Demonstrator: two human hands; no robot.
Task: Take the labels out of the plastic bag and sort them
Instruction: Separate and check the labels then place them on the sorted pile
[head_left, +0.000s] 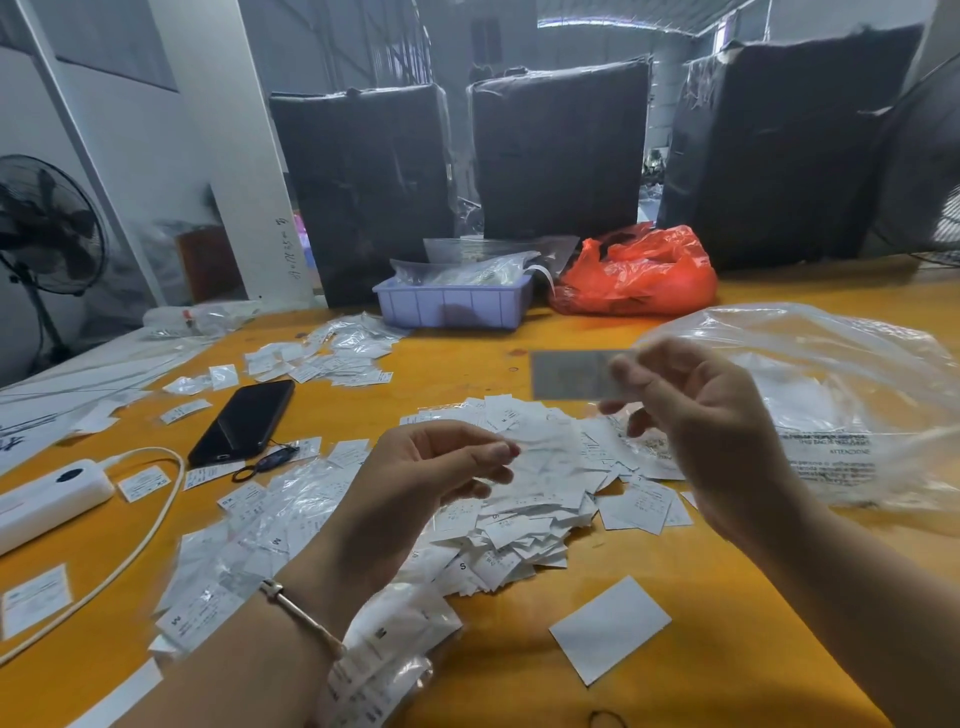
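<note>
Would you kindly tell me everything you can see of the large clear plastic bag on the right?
The clear plastic bag is a thin, crinkled, see-through film, puffed open and glossy with highlights. Black printed warning text runs across its lower part, seen upside down. It lies at the right of the orange table, partly lifted. The right hand is raised against its left edge with fingers curled; whether it pinches the film is unclear. Pale shapes show faintly inside. The loose label pile lies beside it.

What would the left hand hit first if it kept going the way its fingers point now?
Probably the right hand: the left hand points its fingers right, across the pile of labels. Depth is unclear, so it could pass just in front.
</note>
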